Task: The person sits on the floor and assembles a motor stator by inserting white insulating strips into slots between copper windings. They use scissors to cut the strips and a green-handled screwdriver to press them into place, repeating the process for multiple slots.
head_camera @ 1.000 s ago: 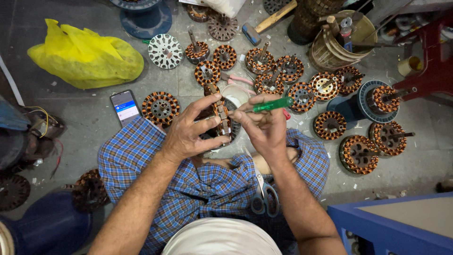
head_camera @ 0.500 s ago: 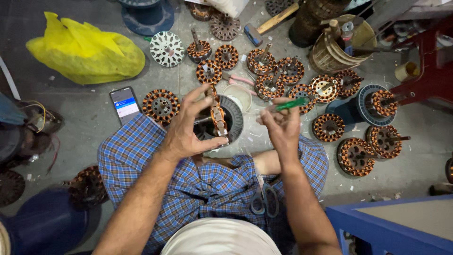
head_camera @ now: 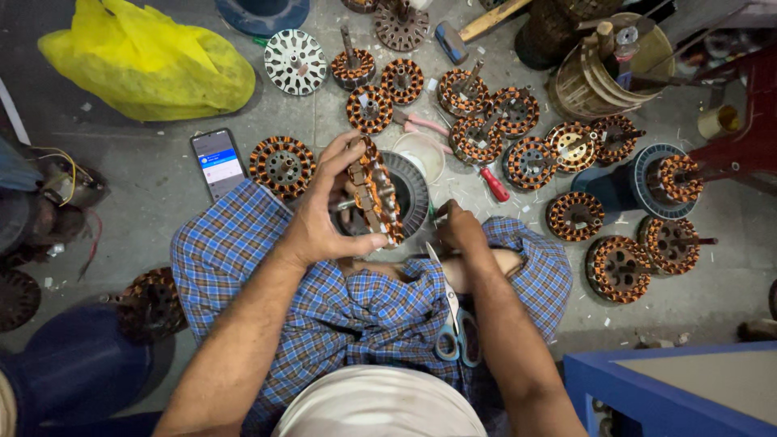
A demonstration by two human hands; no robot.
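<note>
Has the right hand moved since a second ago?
Yes. The right hand has dropped from beside the wound stator, up level with the white bowl, down toward the lap, near the scissors.

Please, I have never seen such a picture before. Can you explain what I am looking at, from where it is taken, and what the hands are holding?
A camera on a person's head looks down at their lap and the floor. The left hand holds a round copper-wound motor part on its edge. The right hand is low beside it; what it grips is too small to tell. Scissors lie on the checked cloth over the legs. On the floor are many similar wound parts, a phone, a yellow bag and a red-handled tool.
</note>
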